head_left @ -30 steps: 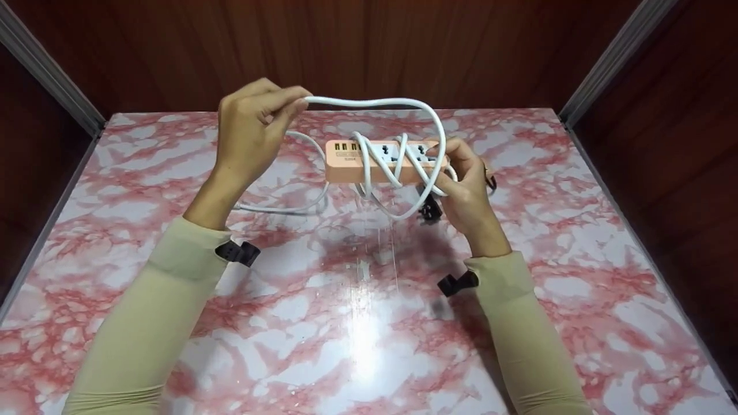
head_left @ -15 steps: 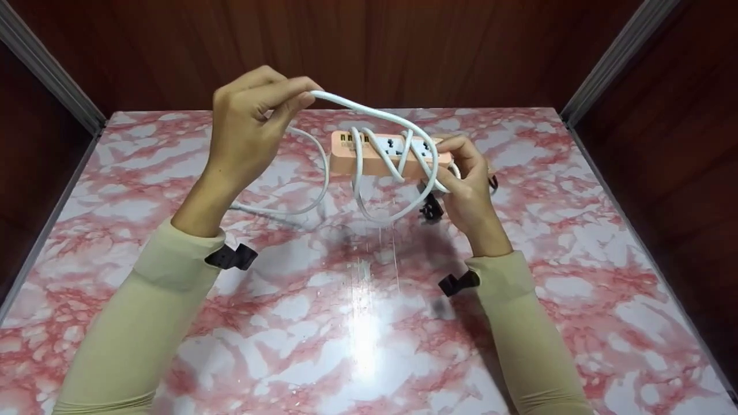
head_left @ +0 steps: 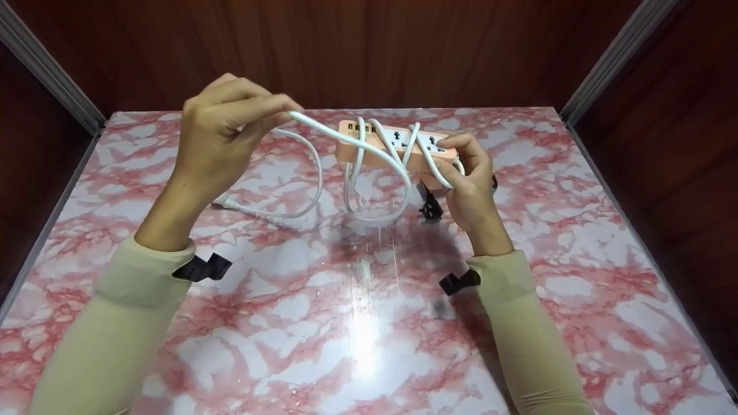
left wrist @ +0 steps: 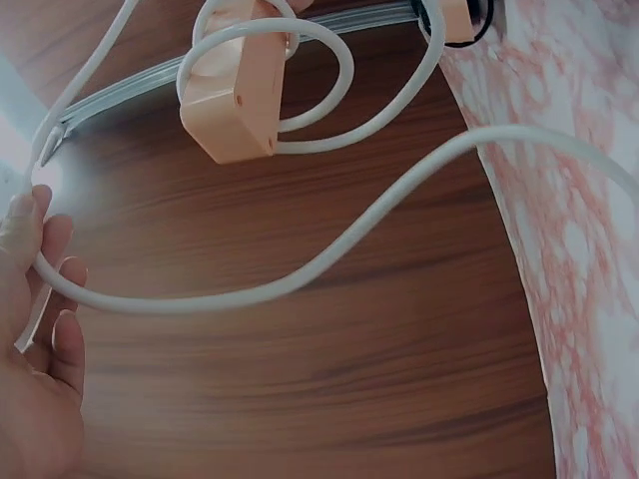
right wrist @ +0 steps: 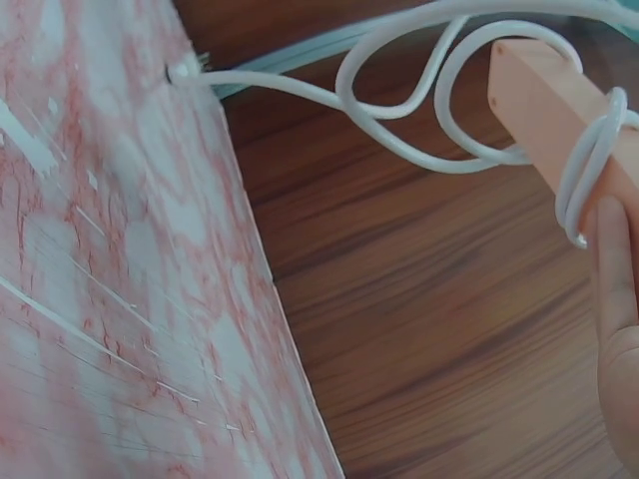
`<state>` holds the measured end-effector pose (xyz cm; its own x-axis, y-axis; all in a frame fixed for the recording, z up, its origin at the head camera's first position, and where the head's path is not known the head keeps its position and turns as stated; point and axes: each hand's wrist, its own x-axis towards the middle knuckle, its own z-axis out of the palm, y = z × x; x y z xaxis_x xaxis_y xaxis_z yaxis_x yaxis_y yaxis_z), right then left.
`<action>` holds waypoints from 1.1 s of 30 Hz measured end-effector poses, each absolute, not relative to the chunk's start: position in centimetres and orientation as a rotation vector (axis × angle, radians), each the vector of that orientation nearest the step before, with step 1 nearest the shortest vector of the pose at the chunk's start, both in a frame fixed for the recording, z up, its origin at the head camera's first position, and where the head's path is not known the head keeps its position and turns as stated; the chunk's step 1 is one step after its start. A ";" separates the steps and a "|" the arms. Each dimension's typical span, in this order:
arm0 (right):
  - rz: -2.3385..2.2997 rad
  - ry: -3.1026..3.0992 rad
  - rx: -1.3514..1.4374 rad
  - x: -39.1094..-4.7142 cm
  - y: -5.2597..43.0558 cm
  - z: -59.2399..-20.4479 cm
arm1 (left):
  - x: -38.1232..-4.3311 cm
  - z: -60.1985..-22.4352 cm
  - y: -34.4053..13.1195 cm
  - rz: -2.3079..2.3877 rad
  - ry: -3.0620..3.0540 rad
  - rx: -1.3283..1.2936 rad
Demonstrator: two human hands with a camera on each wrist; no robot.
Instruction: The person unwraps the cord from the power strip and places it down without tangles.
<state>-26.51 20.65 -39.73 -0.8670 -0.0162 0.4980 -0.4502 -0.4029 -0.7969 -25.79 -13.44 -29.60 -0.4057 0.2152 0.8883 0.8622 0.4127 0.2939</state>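
My left hand (head_left: 222, 124), raised at the left, pinches a white power cord (head_left: 316, 124) between thumb and fingertips. The cord runs right to a peach power strip (head_left: 416, 163) with white sockets and several USB ports, and is wound round it in slanting turns. One loose loop hangs below the strip. My right hand (head_left: 474, 181) holds the strip by its right end, thumb in front and fingers on the socket face; the strip is up off the table. The free cord curves down behind my left hand to a white end (head_left: 223, 200) on the table, partly hidden by the wrist.
Behind my right hand, a black plug (head_left: 430, 208) lies on the table near a second peach thing, mostly hidden. The table (head_left: 300, 334) has a red and white marbled top. Dark wood panels (head_left: 369, 52) stand round the back and sides.
My left hand has drawn the cord left and lower, so the loop has shrunk and shifted left. The strip's left end has tilted up; my right hand stays nearly in place.
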 end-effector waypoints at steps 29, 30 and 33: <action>2.372 -1.470 0.600 -26.5 20.4 -39.7 | -23.2 -38.5 -23.7 -0.847 -2.178 -1.227; 2.374 -1.468 0.600 -26.5 20.4 -39.7 | -23.3 -38.7 -24.0 -0.822 -2.212 -1.228; 2.388 -1.462 0.595 -26.5 20.3 -39.7 | -23.7 -39.4 -24.6 -0.739 -2.293 -1.224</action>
